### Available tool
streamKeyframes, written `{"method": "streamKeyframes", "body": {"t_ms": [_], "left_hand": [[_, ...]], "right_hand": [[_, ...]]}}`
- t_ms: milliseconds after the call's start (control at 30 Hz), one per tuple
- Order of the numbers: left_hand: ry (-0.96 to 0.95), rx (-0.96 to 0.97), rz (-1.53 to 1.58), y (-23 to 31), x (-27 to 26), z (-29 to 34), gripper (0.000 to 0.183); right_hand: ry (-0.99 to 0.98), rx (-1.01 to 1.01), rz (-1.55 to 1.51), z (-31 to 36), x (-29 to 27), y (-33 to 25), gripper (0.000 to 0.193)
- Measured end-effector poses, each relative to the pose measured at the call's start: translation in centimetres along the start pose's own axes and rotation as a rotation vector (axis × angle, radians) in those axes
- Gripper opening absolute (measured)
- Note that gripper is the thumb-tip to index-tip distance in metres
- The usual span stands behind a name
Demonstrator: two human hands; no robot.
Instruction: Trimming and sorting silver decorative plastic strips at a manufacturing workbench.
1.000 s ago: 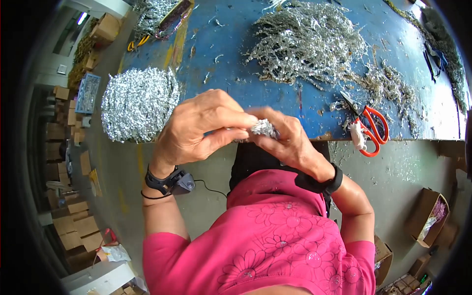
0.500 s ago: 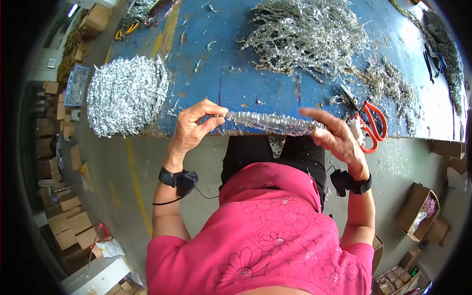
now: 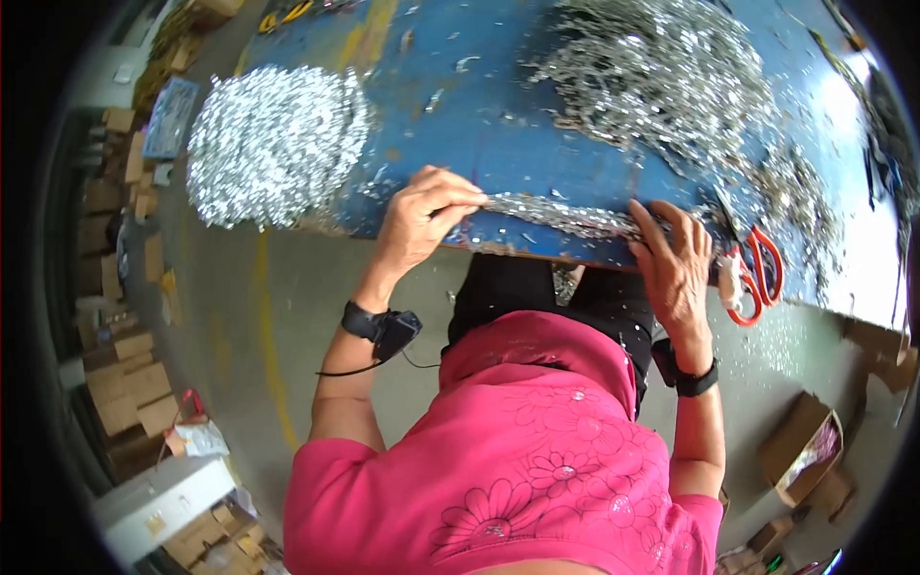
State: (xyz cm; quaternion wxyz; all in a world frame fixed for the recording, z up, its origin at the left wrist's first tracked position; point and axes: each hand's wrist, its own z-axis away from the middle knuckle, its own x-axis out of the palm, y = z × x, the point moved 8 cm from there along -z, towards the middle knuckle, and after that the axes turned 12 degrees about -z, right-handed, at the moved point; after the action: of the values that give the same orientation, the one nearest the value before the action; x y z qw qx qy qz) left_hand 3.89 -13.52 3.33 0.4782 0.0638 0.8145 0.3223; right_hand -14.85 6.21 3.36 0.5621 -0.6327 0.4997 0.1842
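Note:
My left hand (image 3: 417, 222) pinches the left end of a thin bundle of silver tinsel (image 3: 556, 213), which lies along the near edge of the blue table. At the bundle's other end, my right hand (image 3: 676, 264) rests with fingers stretched and spread, its fingertips touching the tinsel and tabletop. Just right of that hand, scissors (image 3: 767, 264) with red handles, one partly wrapped in white, lie at the table edge. A neat thick stack of silver tinsel (image 3: 278, 144) sits on the left. Farther off at right is a loose, tangled heap of silver strands (image 3: 661, 77).
Tinsel scraps (image 3: 800, 196) litter the blue table (image 3: 460, 125), mostly at its right. A yellow-handled tool (image 3: 286, 16) lies at the far left. Cardboard boxes (image 3: 125, 379) stand on the floor at left, and an open carton (image 3: 803, 448) at lower right.
The tinsel bundle, held up between both hands before, is now down on the table. My right hand has lowered and its fingers have spread flat. The view has shifted.

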Motion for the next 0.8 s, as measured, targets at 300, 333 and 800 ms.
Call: {"method": "streamKeyframes", "body": {"t_ms": [300,333,800], "left_hand": [[0.041,-0.049,-0.023,-1.0,-1.2,1.3,0.017],[0.042,-0.051,-0.025,-1.1,-1.2,1.5,0.017],[0.082,0.086,-0.195,-0.3,-1.9,2.2,0.020]], "right_hand": [[0.127,-0.059,-0.190,0.2,0.3,0.7,0.033],[0.148,-0.079,-0.190,0.1,0.2,0.4,0.032],[0.156,-0.073,-0.122,0.6,0.0,0.3,0.030]]}}
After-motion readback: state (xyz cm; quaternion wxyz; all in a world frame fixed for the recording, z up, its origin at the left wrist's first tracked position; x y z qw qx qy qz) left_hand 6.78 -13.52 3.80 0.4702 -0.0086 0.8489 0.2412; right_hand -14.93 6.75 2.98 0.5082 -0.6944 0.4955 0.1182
